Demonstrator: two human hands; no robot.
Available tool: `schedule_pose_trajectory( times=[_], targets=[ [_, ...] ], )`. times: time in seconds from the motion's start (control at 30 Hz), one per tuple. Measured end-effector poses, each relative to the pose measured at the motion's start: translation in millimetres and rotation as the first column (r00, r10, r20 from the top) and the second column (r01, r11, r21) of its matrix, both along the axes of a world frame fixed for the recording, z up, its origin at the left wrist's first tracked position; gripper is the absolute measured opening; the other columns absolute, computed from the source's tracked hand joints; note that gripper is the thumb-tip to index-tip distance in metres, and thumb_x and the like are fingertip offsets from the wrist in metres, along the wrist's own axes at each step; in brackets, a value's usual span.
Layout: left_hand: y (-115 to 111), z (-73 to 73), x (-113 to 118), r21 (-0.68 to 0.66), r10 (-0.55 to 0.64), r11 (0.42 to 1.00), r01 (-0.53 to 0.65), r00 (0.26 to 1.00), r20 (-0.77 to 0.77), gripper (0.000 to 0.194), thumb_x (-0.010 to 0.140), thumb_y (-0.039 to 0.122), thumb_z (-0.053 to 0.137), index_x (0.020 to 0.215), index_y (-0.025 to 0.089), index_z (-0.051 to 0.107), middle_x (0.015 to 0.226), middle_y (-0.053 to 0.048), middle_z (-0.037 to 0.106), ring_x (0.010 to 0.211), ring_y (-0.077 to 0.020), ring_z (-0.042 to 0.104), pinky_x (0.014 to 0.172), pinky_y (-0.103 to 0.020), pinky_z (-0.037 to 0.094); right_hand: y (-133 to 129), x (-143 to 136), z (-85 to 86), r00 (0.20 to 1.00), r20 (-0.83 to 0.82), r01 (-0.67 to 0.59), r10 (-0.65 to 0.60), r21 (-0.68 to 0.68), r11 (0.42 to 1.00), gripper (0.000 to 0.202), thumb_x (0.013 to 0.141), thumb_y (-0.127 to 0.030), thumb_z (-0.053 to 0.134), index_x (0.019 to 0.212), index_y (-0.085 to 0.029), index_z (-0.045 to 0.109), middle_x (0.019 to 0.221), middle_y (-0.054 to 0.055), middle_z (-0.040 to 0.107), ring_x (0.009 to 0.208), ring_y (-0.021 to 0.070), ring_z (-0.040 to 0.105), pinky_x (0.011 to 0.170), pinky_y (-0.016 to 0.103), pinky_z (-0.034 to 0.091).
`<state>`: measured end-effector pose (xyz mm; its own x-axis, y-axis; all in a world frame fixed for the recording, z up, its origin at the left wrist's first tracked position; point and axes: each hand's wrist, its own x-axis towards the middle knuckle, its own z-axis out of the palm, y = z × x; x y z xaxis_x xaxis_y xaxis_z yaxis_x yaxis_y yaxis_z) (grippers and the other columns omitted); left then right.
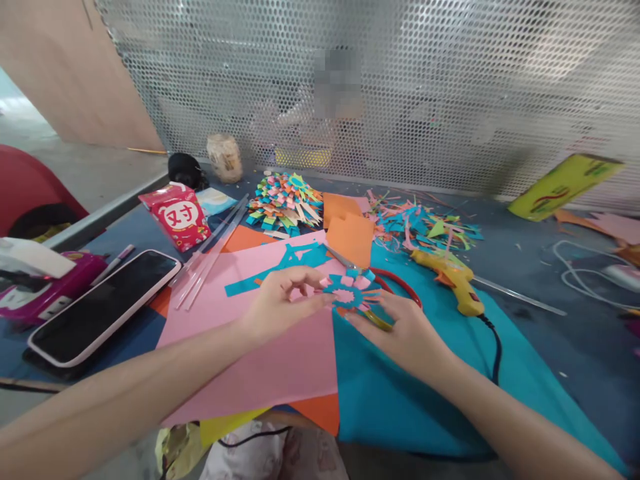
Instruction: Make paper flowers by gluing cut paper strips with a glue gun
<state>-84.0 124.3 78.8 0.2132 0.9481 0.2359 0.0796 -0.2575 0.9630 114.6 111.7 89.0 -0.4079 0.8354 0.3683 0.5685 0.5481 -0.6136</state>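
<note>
A fringed paper flower, blue with a pink centre and pink and orange strips, is held up between both hands. My left hand pinches its left edge between thumb and fingers. On the opposite edge, my right hand grips the strips with thumb and fingertips. Scissors with red and yellow handles are partly hidden behind the flower and my right hand; whether that hand touches them I cannot tell. Beneath lie a pink sheet and a blue sheet. A cut blue paper strip rests on the pink sheet.
Behind are a pile of fringed paper flowers, orange paper and paper scraps. A yellow glue gun lies at right, its cord trailing. Clear glue sticks, a phone and a red packet are at left.
</note>
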Motion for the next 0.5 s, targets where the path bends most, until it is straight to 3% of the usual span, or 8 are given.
schedule_pose_trajectory(
  times=[0.2, 0.3, 0.4, 0.5],
  targets=[
    [-3, 3.9, 2, 0.011, -0.034, 0.999, 0.035, 0.996, -0.082, 0.018, 0.074, 0.033, 0.066, 0.08, 0.017, 0.063, 0.078, -0.002, 0.068, 0.067, -0.0124, 0.057, 0.062, -0.025, 0.044, -4, -3, 8.3, 0.999, -0.048, 0.02, -0.016, 0.072, 0.997, 0.012, 0.084, -0.019, 0.052, 0.082, -0.02, 0.064, 0.078, 0.002, 0.07, 0.073, 0.0168, 0.067, 0.063, 0.025, 0.054],
    [-3, 6.6, -2, 0.087, -0.059, 0.994, 0.071, 0.989, -0.133, 0.023, 0.074, 0.031, 0.068, 0.092, 0.018, 0.061, 0.095, -0.005, 0.068, 0.087, -0.0171, 0.061, 0.074, -0.03, 0.045, 0, 4, 6.3, 0.997, 0.02, 0.061, -0.068, 0.257, 0.964, 0.011, 0.083, -0.016, 0.054, 0.078, -0.02, 0.062, 0.074, 0.001, 0.069, 0.068, 0.0155, 0.066, 0.059, 0.025, 0.053],
    [-3, 10.7, -9, 0.193, -0.006, 0.981, 0.025, 0.995, -0.102, 0.038, 0.073, 0.032, 0.07, 0.105, 0.018, 0.055, 0.107, -0.009, 0.063, 0.097, -0.0194, 0.06, 0.076, -0.032, 0.045, 4, 14, 5.6, 0.979, 0.157, 0.008, -0.127, 0.597, 0.802, 0.01, 0.083, -0.014, 0.056, 0.076, -0.021, 0.059, 0.07, 0.002, 0.068, 0.067, 0.0172, 0.065, 0.061, 0.029, 0.052],
    [-6, 14.2, -12, 0.237, 0.051, 0.971, -0.028, 0.995, -0.089, 0.036, 0.074, 0.033, 0.07, 0.101, 0.017, 0.053, 0.1, -0.008, 0.063, 0.09, -0.0176, 0.061, 0.069, -0.029, 0.044, 4, 21, 12.0, 0.921, 0.329, -0.14, -0.207, 0.778, 0.613, 0.01, 0.085, -0.015, 0.055, 0.092, -0.019, 0.061, 0.072, 0.003, 0.069, 0.07, 0.019, 0.065, 0.063, 0.032, 0.051]
  ],
)
